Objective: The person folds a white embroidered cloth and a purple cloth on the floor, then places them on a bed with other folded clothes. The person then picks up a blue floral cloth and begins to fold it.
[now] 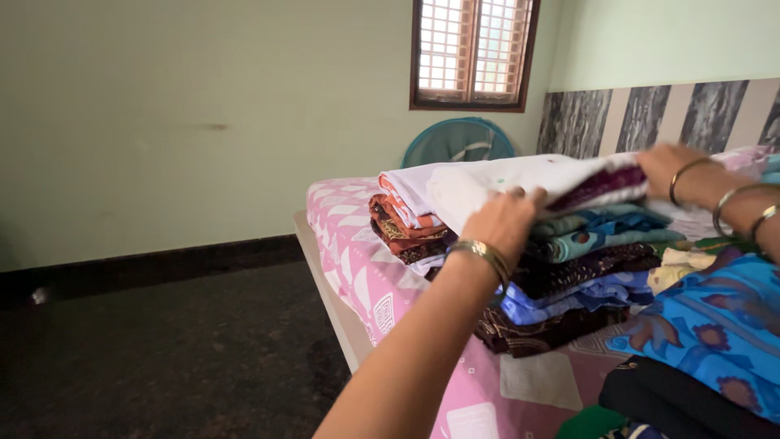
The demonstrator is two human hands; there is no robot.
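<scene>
Roughly: bed with pink-and-white patterned sheet [357, 260] carries two stacks. Taller stack of folded dark and blue printed fabrics [577, 276] sits near the bed's edge, smaller stack of folded orange and brown fabrics [402, 232] just behind it. Folded white cloth with maroon border [520, 183] lies on top of the taller stack. Left hand [505, 221] fingers clamp its near edge; right hand [668, 167] grips its far end, blurred. Gold bangles on both wrists.
</scene>
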